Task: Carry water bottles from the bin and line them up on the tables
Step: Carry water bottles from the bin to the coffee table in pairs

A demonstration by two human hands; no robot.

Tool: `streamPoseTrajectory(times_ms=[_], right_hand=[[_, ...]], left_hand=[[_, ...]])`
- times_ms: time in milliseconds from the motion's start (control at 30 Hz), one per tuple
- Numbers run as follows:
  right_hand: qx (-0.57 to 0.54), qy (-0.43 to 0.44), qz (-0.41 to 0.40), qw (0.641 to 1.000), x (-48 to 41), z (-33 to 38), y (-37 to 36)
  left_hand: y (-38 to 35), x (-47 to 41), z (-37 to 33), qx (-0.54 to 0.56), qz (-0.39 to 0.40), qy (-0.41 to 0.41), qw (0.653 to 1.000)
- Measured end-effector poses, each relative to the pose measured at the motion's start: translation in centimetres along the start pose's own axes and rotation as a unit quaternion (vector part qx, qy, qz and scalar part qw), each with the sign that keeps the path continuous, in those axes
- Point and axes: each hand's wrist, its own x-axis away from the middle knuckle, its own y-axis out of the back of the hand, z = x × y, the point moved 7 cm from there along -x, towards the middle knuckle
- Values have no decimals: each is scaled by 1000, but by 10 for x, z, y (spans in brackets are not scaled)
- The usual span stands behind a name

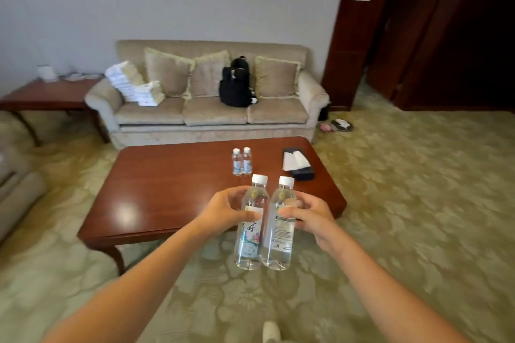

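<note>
Here, left hand [225, 210] with fingers [250, 216] curled round one upright water bottle [250, 234], right hand [312, 217] gripping a second bottle [280, 237] just beside it, both held above the carpet [418, 203], desk [167, 189] beyond the fingers bearing two more bottles [242, 161] near a tissue box [298, 166].

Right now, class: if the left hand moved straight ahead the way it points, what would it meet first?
The left hand would probably meet the two small clear bottles on the red-brown wooden table; depth is unclear.
</note>
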Motion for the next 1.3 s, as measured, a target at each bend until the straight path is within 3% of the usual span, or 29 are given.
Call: streamPoseTrajectory(times_ms=[333, 600, 933, 1300], right_hand=[[60, 32, 156, 985, -181, 70, -90], [86, 51, 226, 969, -273, 104, -130], [86, 50, 210, 973, -362, 124, -176], [72, 44, 103, 991, -457, 120, -201]], left_hand=[[124, -86, 18, 0, -174, 29, 984], [178, -140, 35, 7, -258, 48, 965], [255, -211, 49, -11, -245, 50, 968], [327, -327, 99, -34, -166, 2, 986]])
